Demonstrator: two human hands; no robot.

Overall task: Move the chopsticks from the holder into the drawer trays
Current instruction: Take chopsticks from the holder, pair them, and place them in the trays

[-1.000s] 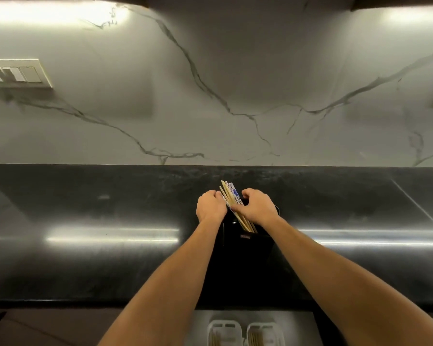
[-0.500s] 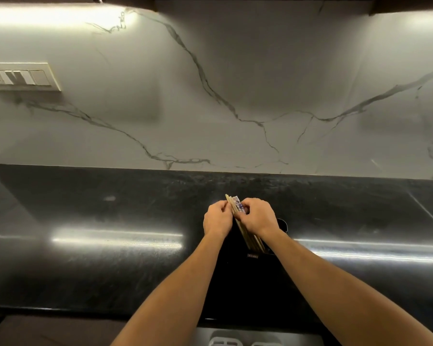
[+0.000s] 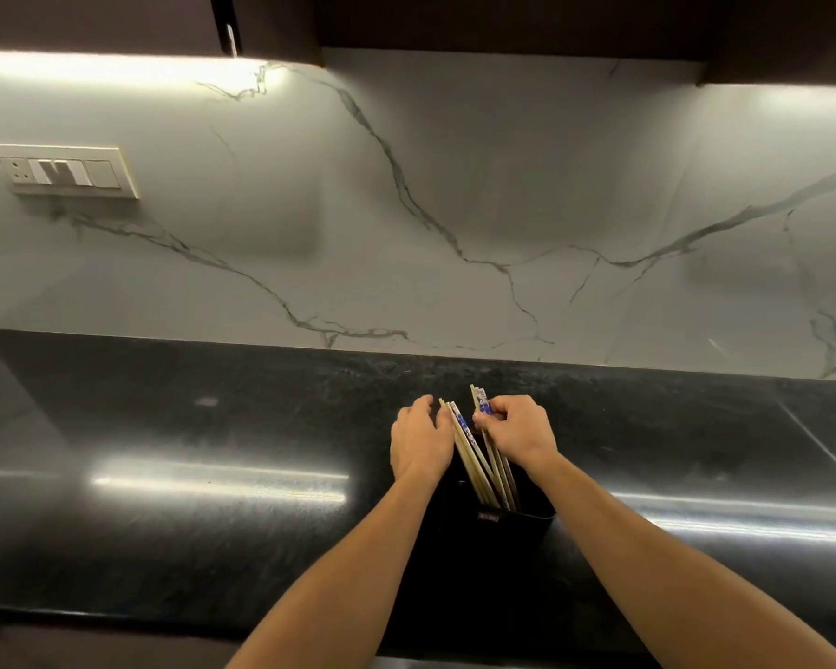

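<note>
I see the black holder standing on the counter, with a small label on its near wall. The chopsticks are in it. They are pale wooden sticks with blue-patterned tops. Their lower ends sit down inside the holder, and their tops lean up and away from me, past its far rim. They stand in two bunches with a narrow gap between, one toward the holder's left side and one toward its right.

The counter is dark polished stone, with bright streaks of reflected light to the left and right of the holder. Behind the holder rises a pale marble backsplash crossed by grey veins. A cream switch plate is fixed to it, well to the holder's left and high above it. Dark cabinets hang over the wall, and a light strip glows beneath them.

Both bare forearms come in from the near edge, one on each side of the holder. My right hand is above the holder's right side, and its curled fingers pinch the right bunch just below the patterned tops. My left hand is above the holder's left side with its back toward me. Its fingers are curled, and their tips touch the left bunch. I cannot tell whether it grasps those sticks or only rests against them.
</note>
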